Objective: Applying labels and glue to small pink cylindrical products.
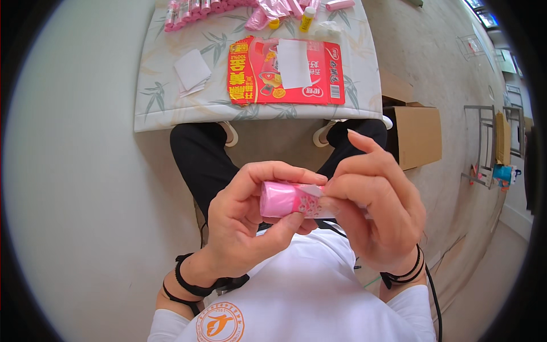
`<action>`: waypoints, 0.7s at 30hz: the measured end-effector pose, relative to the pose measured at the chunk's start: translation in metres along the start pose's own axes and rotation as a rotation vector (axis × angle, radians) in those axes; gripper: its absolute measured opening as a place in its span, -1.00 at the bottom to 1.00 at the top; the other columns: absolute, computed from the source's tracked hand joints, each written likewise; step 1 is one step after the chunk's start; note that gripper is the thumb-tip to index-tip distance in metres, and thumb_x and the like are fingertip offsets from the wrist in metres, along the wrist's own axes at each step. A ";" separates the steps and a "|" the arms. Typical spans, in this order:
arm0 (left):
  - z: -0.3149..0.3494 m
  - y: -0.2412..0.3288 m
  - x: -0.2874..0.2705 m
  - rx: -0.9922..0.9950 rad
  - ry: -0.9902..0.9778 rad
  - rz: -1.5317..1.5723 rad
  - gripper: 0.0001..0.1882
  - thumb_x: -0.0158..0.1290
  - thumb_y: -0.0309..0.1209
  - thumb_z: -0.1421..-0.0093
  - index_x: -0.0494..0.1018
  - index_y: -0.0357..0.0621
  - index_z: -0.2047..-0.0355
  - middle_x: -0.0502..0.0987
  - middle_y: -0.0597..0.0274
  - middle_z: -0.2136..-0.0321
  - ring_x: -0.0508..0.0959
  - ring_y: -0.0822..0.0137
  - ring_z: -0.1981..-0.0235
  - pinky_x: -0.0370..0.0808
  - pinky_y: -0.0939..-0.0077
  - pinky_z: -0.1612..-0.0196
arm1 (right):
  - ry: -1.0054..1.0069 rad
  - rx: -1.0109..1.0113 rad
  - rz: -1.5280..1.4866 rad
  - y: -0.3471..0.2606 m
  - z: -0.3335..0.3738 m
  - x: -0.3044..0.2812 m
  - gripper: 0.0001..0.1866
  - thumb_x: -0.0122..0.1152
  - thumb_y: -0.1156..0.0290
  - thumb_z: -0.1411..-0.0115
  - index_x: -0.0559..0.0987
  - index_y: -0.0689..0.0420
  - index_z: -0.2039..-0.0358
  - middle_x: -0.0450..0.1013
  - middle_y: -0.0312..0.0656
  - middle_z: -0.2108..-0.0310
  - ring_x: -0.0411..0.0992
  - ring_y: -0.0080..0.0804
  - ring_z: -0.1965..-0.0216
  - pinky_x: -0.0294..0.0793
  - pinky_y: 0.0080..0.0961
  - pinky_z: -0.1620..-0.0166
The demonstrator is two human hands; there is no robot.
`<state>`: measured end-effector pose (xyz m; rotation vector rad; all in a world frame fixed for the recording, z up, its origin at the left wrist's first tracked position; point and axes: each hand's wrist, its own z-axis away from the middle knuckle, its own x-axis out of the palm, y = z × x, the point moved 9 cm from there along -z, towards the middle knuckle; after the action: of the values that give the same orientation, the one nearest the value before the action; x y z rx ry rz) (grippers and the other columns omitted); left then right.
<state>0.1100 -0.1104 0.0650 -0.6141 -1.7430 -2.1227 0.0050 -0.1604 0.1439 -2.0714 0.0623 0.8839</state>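
A roll of pink plastic bags (276, 200) lies sideways above my lap, its bare end toward the left. My left hand (236, 214) is closed round it, with fingers along the far side and the thumb on the near side. Around the roll's right part sits a printed pink and white paper label (309, 203). The fingertips of my right hand (379, 202) pinch at the label's right edge, thumb against index finger, while another finger sticks up. The right end of the roll is hidden behind that hand.
Ahead stands a table with a leaf-patterned cloth (154, 117). It bears a red printed cardboard sheet (256, 94) with a white paper (294, 62), a stack of paper slips (192, 71), a yellow glue bottle (307, 20), a yellow cap (274, 24) and several pink rolls (194, 10). A cardboard box (419, 134) stands right.
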 end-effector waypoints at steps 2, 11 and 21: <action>0.001 -0.003 -0.002 -0.026 0.005 -0.023 -0.58 0.01 -0.70 -0.08 0.22 -0.38 0.03 0.37 -0.04 0.03 0.49 0.34 0.09 0.58 0.48 0.12 | -0.013 0.010 0.007 0.003 -0.003 0.000 -0.83 0.30 0.61 0.12 0.48 0.20 0.49 0.41 -0.18 0.54 0.41 -0.33 0.46 0.41 -0.13 0.01; 0.002 -0.011 -0.006 -0.116 0.049 -0.085 -0.55 0.02 -0.69 -0.08 0.23 -0.39 0.00 0.38 0.09 0.10 0.50 0.34 0.12 0.59 0.47 0.12 | -0.217 0.286 -0.240 0.037 -0.009 0.008 -0.90 0.18 0.59 0.04 0.50 0.24 0.44 0.42 -0.21 0.53 0.43 -0.35 0.45 0.46 -0.46 0.18; 0.000 -0.014 -0.020 -0.094 0.181 -0.005 -0.55 -0.09 -0.75 -0.08 0.22 -0.31 -0.02 0.44 -0.07 0.11 0.52 0.30 0.12 0.59 0.48 0.15 | 0.359 0.800 -0.932 0.112 0.037 -0.034 -0.39 0.20 0.19 -0.14 0.29 0.29 -0.09 0.39 -0.05 0.12 0.46 -0.45 0.27 0.49 -0.54 0.23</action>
<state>0.1202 -0.1076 0.0426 -0.4269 -1.5579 -2.1988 -0.0800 -0.2128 0.0726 -1.2332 -0.2927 -0.1090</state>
